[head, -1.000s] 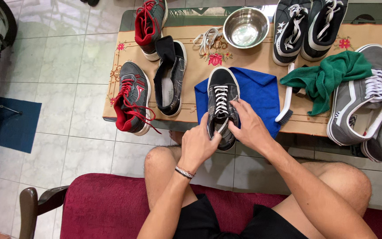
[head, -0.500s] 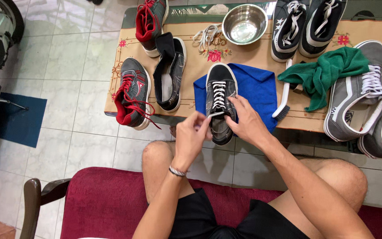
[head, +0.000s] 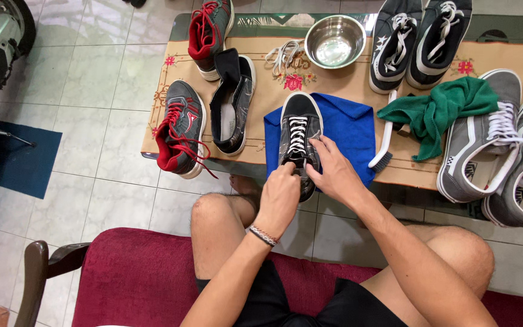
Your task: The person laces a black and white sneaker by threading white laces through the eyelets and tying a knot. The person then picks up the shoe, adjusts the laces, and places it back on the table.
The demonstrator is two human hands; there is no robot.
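Single head-worn view — steeply downward, close over the lap, low table (head: pixel 346 85) edge ahead.

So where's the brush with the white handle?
In the head view, the white-handled brush lies on the table right of the blue cloth, just left of the green cloth, by the right hand.

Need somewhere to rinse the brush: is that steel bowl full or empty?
Cannot tell: the steel bowl stands upright, its shiny inside showing only reflections, perhaps clear water.
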